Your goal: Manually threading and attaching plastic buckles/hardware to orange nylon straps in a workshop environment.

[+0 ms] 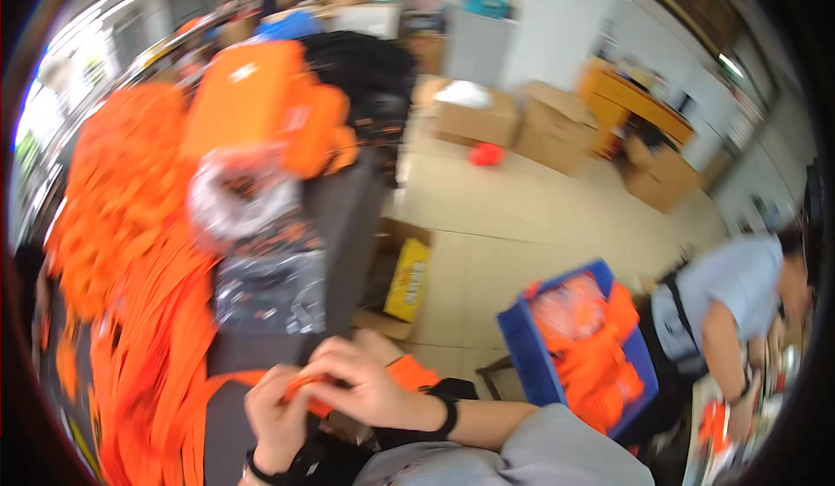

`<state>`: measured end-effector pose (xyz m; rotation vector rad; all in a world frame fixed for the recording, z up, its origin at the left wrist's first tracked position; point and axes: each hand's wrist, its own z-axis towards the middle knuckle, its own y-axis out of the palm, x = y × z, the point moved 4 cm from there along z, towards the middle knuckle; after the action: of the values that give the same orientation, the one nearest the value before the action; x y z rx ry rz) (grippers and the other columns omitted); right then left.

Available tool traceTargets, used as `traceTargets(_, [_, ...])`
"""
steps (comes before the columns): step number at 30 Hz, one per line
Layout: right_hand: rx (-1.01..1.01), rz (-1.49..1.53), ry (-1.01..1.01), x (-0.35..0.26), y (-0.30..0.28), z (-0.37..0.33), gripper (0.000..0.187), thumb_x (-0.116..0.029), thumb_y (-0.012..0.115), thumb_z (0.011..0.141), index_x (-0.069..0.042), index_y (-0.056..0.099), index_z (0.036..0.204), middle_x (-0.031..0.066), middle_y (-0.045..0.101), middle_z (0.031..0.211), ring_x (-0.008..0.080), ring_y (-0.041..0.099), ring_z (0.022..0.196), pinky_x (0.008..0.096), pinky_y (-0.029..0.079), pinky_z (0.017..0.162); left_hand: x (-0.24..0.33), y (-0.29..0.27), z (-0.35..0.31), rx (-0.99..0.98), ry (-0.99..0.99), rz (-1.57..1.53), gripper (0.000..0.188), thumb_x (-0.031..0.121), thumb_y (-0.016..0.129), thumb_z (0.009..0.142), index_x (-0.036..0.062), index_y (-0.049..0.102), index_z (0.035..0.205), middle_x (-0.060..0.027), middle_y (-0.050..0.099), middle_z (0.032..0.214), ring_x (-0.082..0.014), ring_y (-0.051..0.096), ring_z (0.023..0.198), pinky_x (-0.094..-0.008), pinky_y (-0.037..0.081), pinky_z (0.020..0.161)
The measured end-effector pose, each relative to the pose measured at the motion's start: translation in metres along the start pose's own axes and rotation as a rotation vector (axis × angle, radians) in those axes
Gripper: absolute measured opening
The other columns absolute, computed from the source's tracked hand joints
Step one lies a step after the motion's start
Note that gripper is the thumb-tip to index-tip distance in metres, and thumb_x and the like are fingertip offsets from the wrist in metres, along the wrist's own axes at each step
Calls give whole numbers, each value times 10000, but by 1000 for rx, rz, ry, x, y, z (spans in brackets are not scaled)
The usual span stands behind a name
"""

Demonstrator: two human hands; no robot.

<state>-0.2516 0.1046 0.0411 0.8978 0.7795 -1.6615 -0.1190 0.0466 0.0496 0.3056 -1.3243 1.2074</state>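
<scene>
An orange strap [233,382] runs across the dark table to my two hands, which work close together at its near edge. My left hand [274,416] has its fingers closed in a pinch on the orange piece. From the right, my right hand [361,389] reaches over and pinches the same piece with thumb and fingers. Blur and the fingers hide the detail of what lies between them. Beside my left hand a long bundle of orange straps [152,356] hangs along the table. Just beyond my hands lies a clear plastic bag [270,293] with small dark parts near it.
Farther along the table [344,225] are stacked orange bags [243,95] and a black heap [365,69]. On the right, a blue crate [522,347] holds orange items, with a person [722,303] bending beside it. Cardboard boxes [478,116] stand on the floor.
</scene>
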Motion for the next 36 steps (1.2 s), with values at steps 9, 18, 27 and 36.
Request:
traceTargets(9, [35,19,9,-26,-21,-18,84,-67,623,850,-13,570,887,58,478,846,168,537,729,276,443,646,13,11,-12,-72,-1,-49,139,-31,536,886,-48,628,988,-76,651,968,-159,602,895,-270,462,818])
traceTargets(18, [84,138,100,-38,0,-12,104,-36,703,782,-19,655,873,72,573,842,164,570,760,262,464,672,48,-12,-23,-74,137,9,120,95,627,838,9,634,922,-117,605,832,-243,601,760,-313,474,661])
traceTargets(27, [-111,-27,59,-60,32,-33,31,-8,589,879,-14,572,904,33,585,876,107,543,824,226,439,757,32,-14,-77,203,186,-379,122,73,553,892,-42,587,918,-98,553,801,-228,558,714,-313,454,652])
traceTargets(36, [-151,120,151,-69,54,-28,90,-6,577,889,10,588,977,54,611,940,127,557,894,251,445,819,27,-31,-86,272,168,-192,128,79,561,884,-41,592,917,-110,577,809,-244,586,722,-322,468,658])
